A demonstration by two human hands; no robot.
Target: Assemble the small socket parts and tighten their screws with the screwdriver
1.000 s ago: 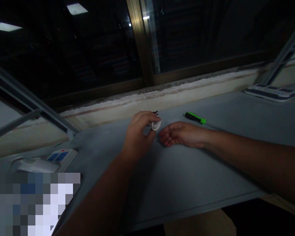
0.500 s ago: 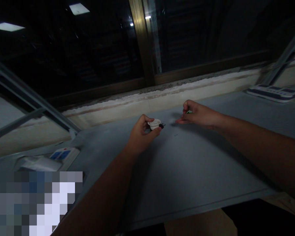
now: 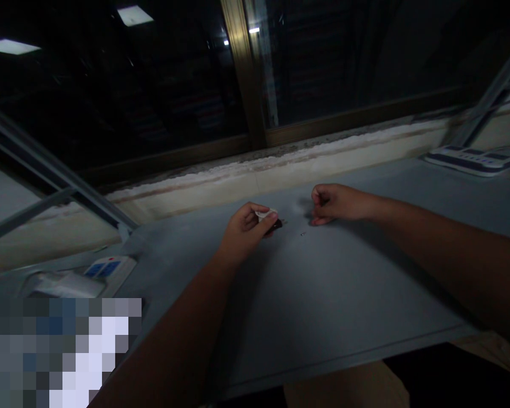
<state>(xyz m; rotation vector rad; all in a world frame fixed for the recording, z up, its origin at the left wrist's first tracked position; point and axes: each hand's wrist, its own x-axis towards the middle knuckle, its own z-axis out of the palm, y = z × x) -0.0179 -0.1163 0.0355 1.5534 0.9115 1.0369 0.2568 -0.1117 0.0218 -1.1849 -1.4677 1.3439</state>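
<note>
My left hand (image 3: 243,235) is closed around a small white round cup-like part (image 3: 263,213) and a dark piece (image 3: 276,226) with thin metal prongs sticking out to the right. The thumb lies across the front and hides much of both. To the right, my right hand (image 3: 328,205) hovers just above the table with its fingers curled and pinched together. Whatever it may hold is hidden by the fingers. Between the hands, slightly nearer to me, a tiny shiny metal piece (image 3: 303,234) lies on the grey table (image 3: 323,294).
A white power strip (image 3: 117,272) with blue sockets lies at the left, beside a pale object (image 3: 74,283). Another white and dark strip (image 3: 470,161) is at the far right. Behind the table runs a low wall (image 3: 221,184) under a dark window.
My left hand has tilted its parts, and the thumb now covers more of the white one. My right hand has lowered and curled; the green bit in it is out of sight.
</note>
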